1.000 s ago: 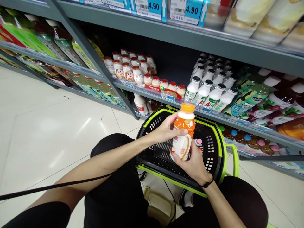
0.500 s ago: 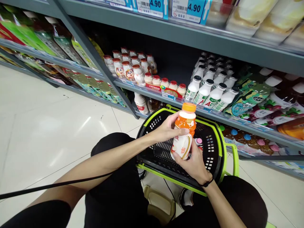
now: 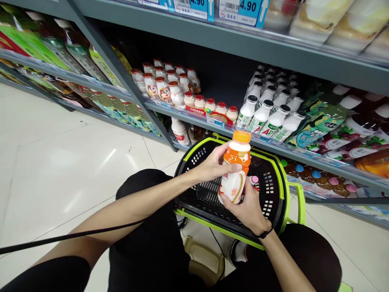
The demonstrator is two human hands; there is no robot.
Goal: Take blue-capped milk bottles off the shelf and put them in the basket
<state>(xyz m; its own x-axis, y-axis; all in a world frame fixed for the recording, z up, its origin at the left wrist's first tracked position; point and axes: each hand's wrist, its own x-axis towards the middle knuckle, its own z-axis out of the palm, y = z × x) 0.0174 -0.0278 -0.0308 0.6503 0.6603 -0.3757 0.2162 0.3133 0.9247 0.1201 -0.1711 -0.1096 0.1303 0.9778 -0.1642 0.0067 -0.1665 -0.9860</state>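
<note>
Both hands hold 1 small plastic drink bottle with an orange cap, orange upper wrap and white lower label (image 3: pixel 236 168), upright and slightly tilted, above the open black plastic shopping basket with a lime-green rim (image 3: pixel 275 162). The left hand (image 3: pixel 212 164) is curled around the bottle's upper orange part from the left, its thumb lying across the front below the cap. The right hand (image 3: pixel 247 207) is closed around the white lower part from beneath, fingers wrapped at the base; a black band sits at its wrist. The basket rests in front of the person's knees, which are clad in black, and a small pink-capped item (image 3: pixel 254 181) shows inside it just right of the bottle. Behind the basket runs a grey metal shelf (image 3: pixel 197 115) carrying red-capped white bottles (image 3: pixel 170 87) and, further right, rows of white bottles with dark caps (image 3: pixel 270 107). Blue price tags reading 4.90 (image 3: pixel 247 7) hang on the shelf edge above. A glossy pale tiled floor (image 3: pixel 60 154) spreads to the left.
</note>
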